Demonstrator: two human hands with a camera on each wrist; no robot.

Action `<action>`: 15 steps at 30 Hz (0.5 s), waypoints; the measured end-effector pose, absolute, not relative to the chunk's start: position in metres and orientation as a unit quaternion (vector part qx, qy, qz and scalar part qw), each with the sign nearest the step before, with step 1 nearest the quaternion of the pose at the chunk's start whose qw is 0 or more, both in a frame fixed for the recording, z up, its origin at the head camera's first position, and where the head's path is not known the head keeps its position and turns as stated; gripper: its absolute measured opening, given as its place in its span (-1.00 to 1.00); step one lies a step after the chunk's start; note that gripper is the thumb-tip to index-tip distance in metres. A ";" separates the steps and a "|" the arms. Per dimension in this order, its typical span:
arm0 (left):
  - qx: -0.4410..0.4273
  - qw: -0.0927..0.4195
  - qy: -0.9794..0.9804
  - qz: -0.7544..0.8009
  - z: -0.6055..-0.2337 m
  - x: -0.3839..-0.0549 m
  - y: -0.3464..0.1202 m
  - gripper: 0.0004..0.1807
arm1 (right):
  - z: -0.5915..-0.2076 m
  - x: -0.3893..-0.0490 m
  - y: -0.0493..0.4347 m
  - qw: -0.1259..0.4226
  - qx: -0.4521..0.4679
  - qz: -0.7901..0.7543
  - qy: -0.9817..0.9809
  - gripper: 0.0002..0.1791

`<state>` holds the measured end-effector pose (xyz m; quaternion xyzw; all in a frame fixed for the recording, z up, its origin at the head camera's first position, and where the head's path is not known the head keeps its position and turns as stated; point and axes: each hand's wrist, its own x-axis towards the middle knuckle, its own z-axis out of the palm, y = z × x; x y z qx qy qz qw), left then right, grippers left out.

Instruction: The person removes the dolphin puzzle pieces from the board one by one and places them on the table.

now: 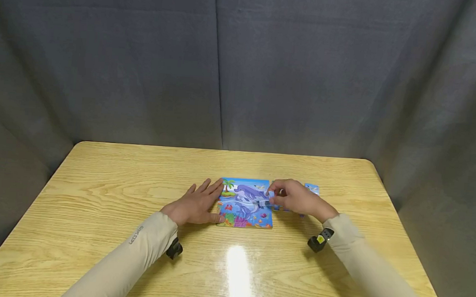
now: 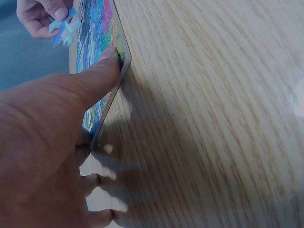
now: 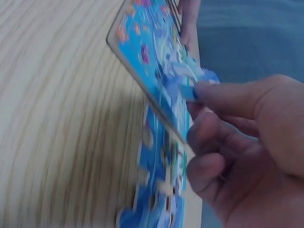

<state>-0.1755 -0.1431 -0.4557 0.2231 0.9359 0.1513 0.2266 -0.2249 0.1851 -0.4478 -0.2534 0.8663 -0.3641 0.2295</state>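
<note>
A jigsaw puzzle board (image 1: 245, 204) with dolphins, a palm tree and coral lies on the wooden table. My left hand (image 1: 197, 204) rests at its left edge with fingers spread, the thumb (image 2: 110, 57) lying on the board's near corner. Between thumb and fingers, my right hand (image 1: 297, 196) pinches a blue and white puzzle piece (image 2: 65, 27), held above the board's right side. In the right wrist view that piece (image 3: 187, 71) looks tilted and partly covers the picture. Loose puzzle pieces (image 3: 154, 164) lie just right of the board, partly hidden under the right hand in the head view.
Another loose piece (image 1: 312, 188) lies farther right, behind the right hand. The wooden table (image 1: 106, 194) has rounded far corners and meets a grey curtain (image 1: 144, 68) at the back and sides. A bright reflection (image 1: 239, 277) shows near the front.
</note>
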 end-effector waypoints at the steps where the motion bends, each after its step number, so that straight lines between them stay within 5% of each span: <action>1: 0.224 0.226 0.936 0.152 -0.456 -0.176 -0.143 0.07 | -0.447 -0.225 0.189 0.221 -0.245 -0.369 0.869 -0.83; 15: 0.223 0.224 0.936 0.158 -0.456 -0.175 -0.144 0.07 | -0.440 -0.222 0.249 0.140 -0.174 -0.391 0.893 -0.84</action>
